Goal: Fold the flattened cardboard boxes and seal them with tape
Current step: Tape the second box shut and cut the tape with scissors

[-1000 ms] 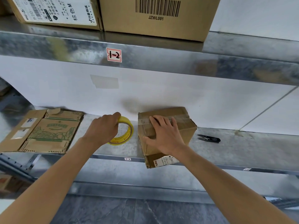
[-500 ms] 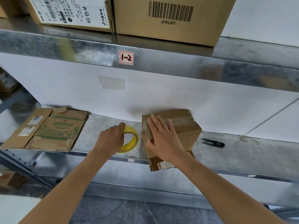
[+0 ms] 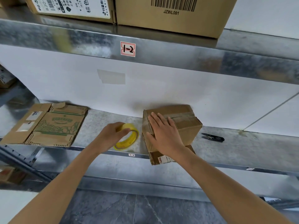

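Note:
A small folded cardboard box [image 3: 184, 120] stands on the metal shelf [image 3: 242, 147], taped across its top and overhanging the front edge. My right hand [image 3: 163, 133] lies flat on its left top, fingers straight. Just left of the box, my left hand [image 3: 111, 136] grips a yellow tape roll [image 3: 129, 139], which leans low over the shelf. A flattened cardboard box [image 3: 53, 125] with green print lies at the shelf's left end.
Black snips [image 3: 213, 137] lie on the shelf right of the box. Overhead, an upper shelf [image 3: 161, 52] carries two large cartons [image 3: 169, 12]. A white wall panel backs the shelf. The floor below is grey tile.
My left hand has lowered the tape roll towards the shelf, tilting it flatter. My right hand stays on the box. The camera has shifted slightly.

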